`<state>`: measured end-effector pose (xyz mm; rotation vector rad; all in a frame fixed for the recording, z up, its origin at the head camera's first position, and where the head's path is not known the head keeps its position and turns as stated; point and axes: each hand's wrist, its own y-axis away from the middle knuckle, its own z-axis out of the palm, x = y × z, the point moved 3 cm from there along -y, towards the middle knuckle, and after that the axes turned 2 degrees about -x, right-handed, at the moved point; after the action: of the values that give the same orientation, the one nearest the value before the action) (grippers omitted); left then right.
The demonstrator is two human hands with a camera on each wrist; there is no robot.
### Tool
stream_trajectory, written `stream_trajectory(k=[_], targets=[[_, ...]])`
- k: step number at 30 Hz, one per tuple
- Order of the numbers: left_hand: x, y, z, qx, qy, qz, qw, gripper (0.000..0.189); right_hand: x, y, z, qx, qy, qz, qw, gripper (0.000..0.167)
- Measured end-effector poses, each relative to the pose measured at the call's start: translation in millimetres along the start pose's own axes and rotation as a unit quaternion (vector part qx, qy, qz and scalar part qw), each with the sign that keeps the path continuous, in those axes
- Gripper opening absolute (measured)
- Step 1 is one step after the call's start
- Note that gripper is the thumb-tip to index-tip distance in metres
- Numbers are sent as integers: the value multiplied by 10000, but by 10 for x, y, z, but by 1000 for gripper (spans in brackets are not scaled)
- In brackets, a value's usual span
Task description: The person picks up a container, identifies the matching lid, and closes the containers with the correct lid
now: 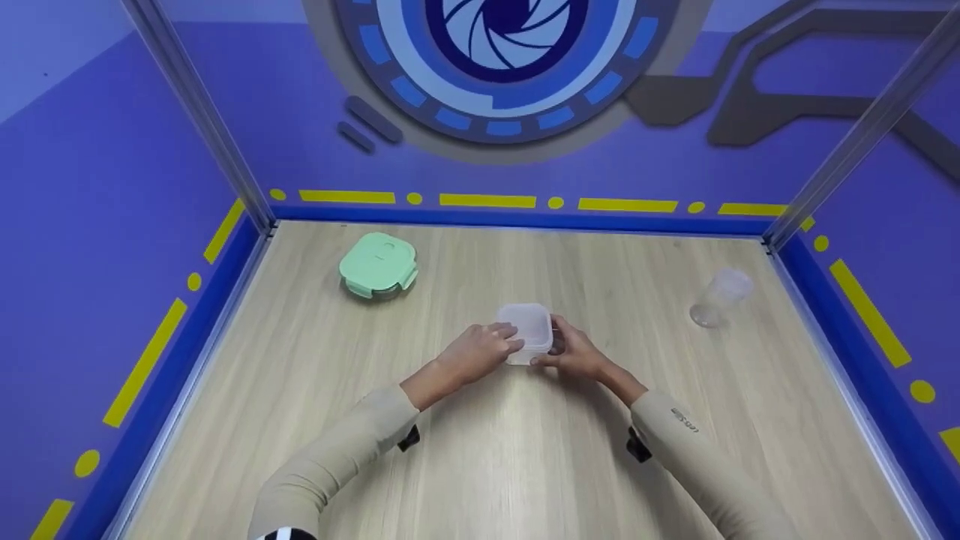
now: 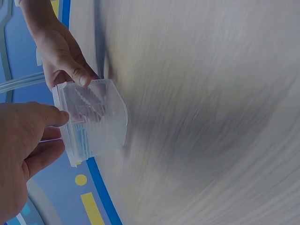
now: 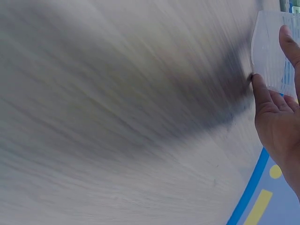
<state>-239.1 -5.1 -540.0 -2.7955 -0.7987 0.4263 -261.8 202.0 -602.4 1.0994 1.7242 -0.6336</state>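
A clear plastic food container [image 1: 519, 358] with a translucent lid [image 1: 532, 322] on top stands on the table in the middle of the head view. My left hand [image 1: 480, 351] comes from the left, its thumb and fingertips touching the lid's near-left part. In the left wrist view, the left hand [image 2: 23, 145] is at the lid side of the container [image 2: 103, 122]. My right hand [image 1: 576, 351] grips the container from the right, thumb on the near wall and fingers around the right side. The right wrist view shows the right hand [image 3: 281, 122] against the container [image 3: 267, 51], partly cut off.
A glass box with a mint-green clip lid [image 1: 379, 262] sits at the back left of the wooden table [image 1: 480, 450]. A clear cup [image 1: 721, 298] stands at the right. Blue panels [image 1: 480, 172] with metal edging enclose the back and sides.
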Motion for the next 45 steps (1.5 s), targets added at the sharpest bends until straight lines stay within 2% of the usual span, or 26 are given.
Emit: stream_trajectory(k=[4, 6, 9, 11, 13, 17, 21, 25, 32, 36, 37, 40, 45], targets=[[-14, -34, -20, -1, -16, 36, 10000, 17, -20, -9, -13, 32, 61, 65, 10000, 88], [-28, -53, -26, 65, 118, 68, 9999, 14, -23, -10, -15, 40, 21, 102, 9999, 89], [-70, -73, -25, 198, 601, 53, 9980, 12, -11, -8, -13, 37, 23, 93, 9999, 88], [-117, -88, -3, 202, 1055, -78, 9942, 18, -2, -3, -7, 10, 27, 77, 10000, 87], [-173, -108, 31, 113, 1505, -320, 9880, 30, 5, -1, 0, -13, 83, 68, 9999, 86], [-266, -156, 139, -339, 2313, -919, 9679, 68, 9, 3, 6, 31, 112, 148, 9998, 87], [-287, -190, 226, -689, 2804, -1193, 9500, 89, 4, -4, 12, 90, 133, 174, 9997, 88], [-283, -207, 257, -813, 3006, -1282, 9416, 90, 0, -11, 26, 46, 141, 114, 9998, 88], [-295, -248, 221, -1039, 3304, -1500, 9260, 88, -18, 13, 12, 83, 163, 147, 9997, 87], [-300, -263, 213, -1148, 3349, -1552, 9223, 89, -15, 8, 9, 68, 159, 188, 9997, 87], [-299, -266, 216, -1125, 3309, -1529, 9244, 88, -12, 6, 10, 61, 144, 192, 9997, 87], [-297, -263, 224, -1079, 3355, -1517, 9234, 89, 2, -1, 13, 14, 85, 223, 9997, 88], [-288, -229, 245, -1061, 3516, -1579, 9166, 91, 33, -5, 24, -69, 26, 265, 9996, 90]])
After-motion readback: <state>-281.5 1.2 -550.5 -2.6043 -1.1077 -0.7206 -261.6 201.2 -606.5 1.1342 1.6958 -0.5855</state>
